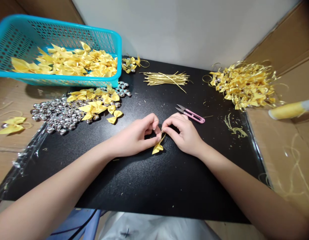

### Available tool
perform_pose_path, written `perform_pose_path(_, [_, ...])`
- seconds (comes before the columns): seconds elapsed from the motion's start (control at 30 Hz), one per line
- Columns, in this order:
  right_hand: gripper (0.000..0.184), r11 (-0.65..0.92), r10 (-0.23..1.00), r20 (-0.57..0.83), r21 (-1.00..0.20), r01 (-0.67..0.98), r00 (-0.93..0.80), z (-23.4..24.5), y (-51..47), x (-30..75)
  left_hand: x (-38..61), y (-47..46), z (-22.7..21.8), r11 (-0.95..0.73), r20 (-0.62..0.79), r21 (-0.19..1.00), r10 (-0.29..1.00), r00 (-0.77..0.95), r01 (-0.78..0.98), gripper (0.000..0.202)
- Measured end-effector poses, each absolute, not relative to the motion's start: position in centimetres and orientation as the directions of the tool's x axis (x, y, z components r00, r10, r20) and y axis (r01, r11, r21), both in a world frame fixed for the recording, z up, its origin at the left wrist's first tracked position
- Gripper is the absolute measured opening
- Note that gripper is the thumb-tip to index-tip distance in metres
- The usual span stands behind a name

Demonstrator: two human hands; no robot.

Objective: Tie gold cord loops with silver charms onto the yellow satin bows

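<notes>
Both my hands meet over the middle of the black mat [144, 180]. My left hand [139, 135] and my right hand [183, 133] pinch the top of one small yellow ribbon bow [157, 147], which hangs just below my fingertips. Fingers of both hands are closed tight on it. Small pink thread snips [191, 115] lie on the mat just behind my right hand.
A turquoise basket [112, 40] of yellow bows stands at the back left. Loose bows [97, 105] and silver bells [57, 116] lie at the left. A bundle of gold strands [166, 78] is at the back, a heap of finished bows [244, 85] at the right.
</notes>
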State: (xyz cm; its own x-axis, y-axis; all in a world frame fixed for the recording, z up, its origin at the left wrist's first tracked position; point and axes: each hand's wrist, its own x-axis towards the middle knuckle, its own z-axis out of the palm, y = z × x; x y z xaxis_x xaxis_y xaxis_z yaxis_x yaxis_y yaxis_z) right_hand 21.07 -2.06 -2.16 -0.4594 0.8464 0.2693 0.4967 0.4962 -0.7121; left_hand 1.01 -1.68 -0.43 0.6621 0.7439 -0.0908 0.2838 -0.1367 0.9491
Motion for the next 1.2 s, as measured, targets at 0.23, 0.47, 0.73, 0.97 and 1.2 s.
perform_pose_path(0.23, [0.015, 0.501, 0.841, 0.261, -0.708, 0.497, -0.475, -2.12, -2.19, 21.04, 1.08, -1.95, -0.03, -0.143, -0.115, 0.940, 0.721, 0.683, 0.309, 0.020])
perform_pose_path(0.47, [0.016, 0.503, 0.838, 0.266, -0.715, 0.485, -0.477, -2.02, -2.19, 21.08, 1.13, -2.05, 0.03, -0.134, -0.120, 0.948, 0.692, 0.712, 0.290, 0.021])
perform_pose_path(0.73, [0.016, 0.494, 0.845, 0.268, -0.722, 0.484, -0.463, -2.01, -2.28, 21.04, 1.35, -2.09, 0.15, -0.155, -0.117, 0.936, 0.709, 0.695, 0.315, 0.024])
perform_pose_path(0.97, [0.016, 0.470, 0.860, 0.254, -0.733, 0.492, -0.443, -1.89, -2.35, 20.91, 1.48, -2.23, 0.15, -0.125, -0.126, 0.943, 0.725, 0.677, 0.309, 0.024])
perform_pose_path(1.2, [0.017, 0.485, 0.852, 0.279, -0.739, 0.468, -0.442, -2.00, -2.32, 20.93, 1.48, -2.35, 0.08, -0.149, -0.110, 0.936, 0.733, 0.671, 0.317, 0.024])
